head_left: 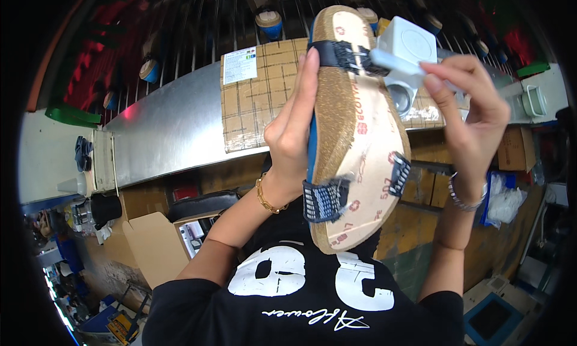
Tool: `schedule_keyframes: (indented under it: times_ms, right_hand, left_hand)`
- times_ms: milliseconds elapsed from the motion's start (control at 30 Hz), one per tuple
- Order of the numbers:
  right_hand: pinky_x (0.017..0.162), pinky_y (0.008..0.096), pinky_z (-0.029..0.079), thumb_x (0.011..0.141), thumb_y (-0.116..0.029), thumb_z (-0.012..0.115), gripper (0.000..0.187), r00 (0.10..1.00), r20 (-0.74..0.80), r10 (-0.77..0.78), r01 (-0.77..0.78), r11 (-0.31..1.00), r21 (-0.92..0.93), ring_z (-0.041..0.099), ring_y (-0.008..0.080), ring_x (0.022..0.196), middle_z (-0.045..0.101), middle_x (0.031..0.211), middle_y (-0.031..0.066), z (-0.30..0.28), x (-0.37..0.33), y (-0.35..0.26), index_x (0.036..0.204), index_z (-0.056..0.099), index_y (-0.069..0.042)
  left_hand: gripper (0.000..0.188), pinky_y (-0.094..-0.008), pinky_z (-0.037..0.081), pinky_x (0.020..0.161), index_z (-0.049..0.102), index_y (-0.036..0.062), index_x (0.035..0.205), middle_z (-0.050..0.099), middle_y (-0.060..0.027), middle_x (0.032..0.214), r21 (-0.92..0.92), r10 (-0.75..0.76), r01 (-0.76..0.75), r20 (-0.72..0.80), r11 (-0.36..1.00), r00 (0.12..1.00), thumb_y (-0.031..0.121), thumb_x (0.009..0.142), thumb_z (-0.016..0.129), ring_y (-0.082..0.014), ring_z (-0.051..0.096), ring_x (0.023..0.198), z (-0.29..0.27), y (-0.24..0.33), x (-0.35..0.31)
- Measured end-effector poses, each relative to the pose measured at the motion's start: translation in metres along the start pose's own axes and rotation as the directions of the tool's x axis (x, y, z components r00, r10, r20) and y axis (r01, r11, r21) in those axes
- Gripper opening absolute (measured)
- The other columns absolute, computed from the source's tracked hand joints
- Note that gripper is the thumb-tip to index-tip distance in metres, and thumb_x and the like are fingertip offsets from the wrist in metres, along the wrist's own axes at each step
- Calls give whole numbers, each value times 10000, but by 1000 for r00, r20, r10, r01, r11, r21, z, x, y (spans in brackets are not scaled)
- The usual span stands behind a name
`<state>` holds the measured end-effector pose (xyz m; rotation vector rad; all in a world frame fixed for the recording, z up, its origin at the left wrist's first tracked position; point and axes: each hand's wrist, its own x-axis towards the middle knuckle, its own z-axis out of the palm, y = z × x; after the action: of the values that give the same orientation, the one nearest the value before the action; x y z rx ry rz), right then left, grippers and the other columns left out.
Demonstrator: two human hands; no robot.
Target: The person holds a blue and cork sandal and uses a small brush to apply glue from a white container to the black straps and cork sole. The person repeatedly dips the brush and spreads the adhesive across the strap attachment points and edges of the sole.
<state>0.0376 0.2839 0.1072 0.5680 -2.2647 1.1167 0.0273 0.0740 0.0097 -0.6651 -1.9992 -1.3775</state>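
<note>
Holding the sandal (345,136) with its underside toward us, our left hand (291,127) has its grip clamped on the left side, fingers extended up along the edge; the thumb is hidden. The sandal is at the centre of the view, raised in front of the bench (171,121), with its long axis nearly upright. Its bottom comprises a brown cork border around a pale board with red printing, and a blue layer shows along the left edge. A black strap (328,53) crosses near the upper end; toward the lower end, one woven strap end (325,200) is folded over the left edge and another (399,173) over the right edge. Our right hand (469,103) has its grip closed, thumb and forefinger together on a pale tool (393,62). The tool is blurred, its tip at the upper strap; we cannot tell whether the two touch. Just beyond the sandal, at its upper right, we see a white container (416,42), partly covered by it. Flat brown cardboard (264,109) with a white label (240,66) lies on the metal bench. Behind the bench, blue forms (268,26) are spaced along a dark rack.
</note>
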Motion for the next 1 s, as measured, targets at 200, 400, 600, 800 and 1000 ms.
schedule_keyframes:
  times_ms: [200, 400, 600, 800, 1000]
  right_hand:
    - [628, 227, 412, 797, 3, 758, 159, 967, 24, 253, -254, 965, 61, 566, 111, 708, 614, 761, 39, 6, -39, -29, 944, 801, -39]
    - [614, 229, 415, 698, 36, 778, 226, 942, 79, 327, -337, 922, 193, 562, 106, 716, 626, 801, 39, 3, -49, -50, 909, 806, -40]
    - [665, 254, 377, 636, 39, 815, 338, 997, -71, 30, -41, 987, -156, 563, 139, 734, 633, 835, 39, 13, -42, -52, 927, 821, -133]
    - [677, 277, 375, 485, 10, 741, 443, 985, -52, -165, 152, 969, -196, 550, 141, 698, 633, 819, 22, 7, -41, -43, 878, 830, -176]
    - [638, 250, 391, 515, -16, 712, 410, 981, 184, -65, 51, 996, 75, 554, 132, 695, 635, 815, 42, -8, -33, -41, 884, 830, -150]
  left_hand:
    - [841, -280, 603, 712, 432, -23, 1487, 741, -155, 1100, 269, 69, -34, -121, 963, 990, 136, 768, 839, -175, 743, 858, 0, -7, 11]
    - [961, -389, 600, 803, 393, -103, 1465, 543, -374, 1302, 199, -24, 30, -33, 980, 999, 248, 710, 871, -408, 650, 1112, -7, -9, 8]
    - [976, -423, 583, 845, 390, -111, 1462, 523, -390, 1339, 220, 21, -16, -21, 975, 1000, 270, 697, 862, -475, 588, 1198, -10, -8, 11]
    - [987, -429, 580, 849, 385, -109, 1466, 534, -401, 1314, 224, 22, -23, 7, 974, 1000, 280, 694, 859, -487, 577, 1202, -15, -3, 15]
    - [813, -267, 558, 642, 500, 54, 1471, 755, -131, 1057, 299, 24, 9, -106, 954, 994, 120, 737, 841, -146, 725, 781, -13, -6, 16]
